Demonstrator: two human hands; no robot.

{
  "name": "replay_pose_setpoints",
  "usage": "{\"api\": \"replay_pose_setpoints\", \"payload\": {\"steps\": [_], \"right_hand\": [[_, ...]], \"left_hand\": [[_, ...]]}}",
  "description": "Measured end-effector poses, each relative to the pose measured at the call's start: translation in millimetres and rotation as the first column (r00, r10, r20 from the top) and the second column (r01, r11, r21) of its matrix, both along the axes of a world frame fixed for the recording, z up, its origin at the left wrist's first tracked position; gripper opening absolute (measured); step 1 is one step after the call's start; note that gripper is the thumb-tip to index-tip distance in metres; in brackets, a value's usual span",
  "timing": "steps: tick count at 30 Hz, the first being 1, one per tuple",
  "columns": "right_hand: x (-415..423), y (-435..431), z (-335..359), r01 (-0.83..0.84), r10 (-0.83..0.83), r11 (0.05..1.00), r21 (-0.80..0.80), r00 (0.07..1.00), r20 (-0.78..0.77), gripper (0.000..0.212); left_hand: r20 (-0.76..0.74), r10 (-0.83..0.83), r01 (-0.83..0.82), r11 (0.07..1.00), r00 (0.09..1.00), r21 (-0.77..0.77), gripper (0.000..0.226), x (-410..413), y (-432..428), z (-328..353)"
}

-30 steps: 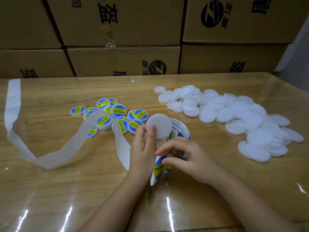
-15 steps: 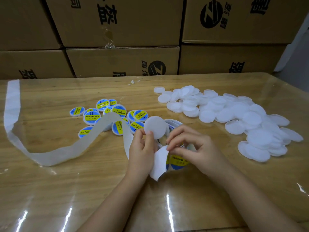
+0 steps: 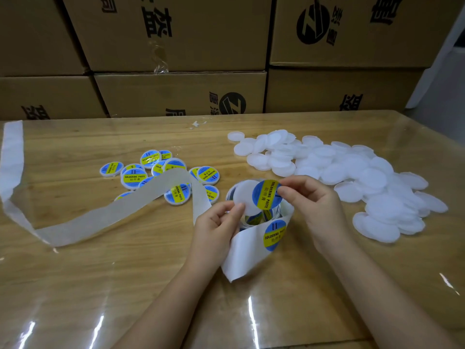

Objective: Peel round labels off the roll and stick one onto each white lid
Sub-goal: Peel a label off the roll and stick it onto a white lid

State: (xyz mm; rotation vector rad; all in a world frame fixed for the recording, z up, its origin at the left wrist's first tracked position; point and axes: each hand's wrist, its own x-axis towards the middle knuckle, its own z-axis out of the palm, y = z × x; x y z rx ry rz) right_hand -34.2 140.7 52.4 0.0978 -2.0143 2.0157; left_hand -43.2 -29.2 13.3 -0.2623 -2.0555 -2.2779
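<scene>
Draping labelled lids [image 3: 207, 174] (partly): backing strip [image 3: 141, 202].

Label roll [image 3: 256, 219] largely hidden behind held lid [image 3: 244, 197]; backing strip [image 3: 11, 152] seemingly cut by left edge.

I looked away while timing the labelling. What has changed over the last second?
The right hand has peeled a label off the liner and raised it to the lid, which it now overlaps. The left hand still holds that lid in much the same place. The labelled lids and plain lids stayed put.
</scene>
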Motion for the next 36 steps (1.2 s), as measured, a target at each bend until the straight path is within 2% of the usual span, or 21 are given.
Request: {"api": "replay_pose_setpoints", "payload": {"steps": [5, 11, 17, 26, 36], "right_hand": [[0, -4, -8, 0.022, -0.024, 0.996, 0.091, 1.000, 0.020, 0.021], [2, -11, -10, 0.023, -0.025, 0.993, 0.117, 0.999, 0.020, 0.020], [2, -11, -10, 0.026, -0.028, 0.990, 0.137, 1.000, 0.014, 0.022], [1, -10, -14, 0.036, -0.036, 0.985, 0.170, 0.999, -0.002, 0.023], [0, -9, -19, 0.080, -0.074, 0.977, 0.198, 0.997, -0.037, 0.018]], "left_hand": [[0.001, -0.022, 0.022, 1.000, 1.000, -0.005, 0.020, 2, 0, 4], [-0.013, -0.068, 0.069, 0.997, 0.998, 0.017, 0.025, 2, 1, 1], [-0.045, -0.087, 0.086, 0.996, 0.995, -0.025, 0.019, 3, 1, 0], [-0.047, -0.086, 0.084, 0.996, 0.995, -0.035, 0.019, 5, 2, 2], [-0.135, -0.060, 0.048, 0.995, 0.989, -0.085, 0.013, 9, 4, 3]]}}
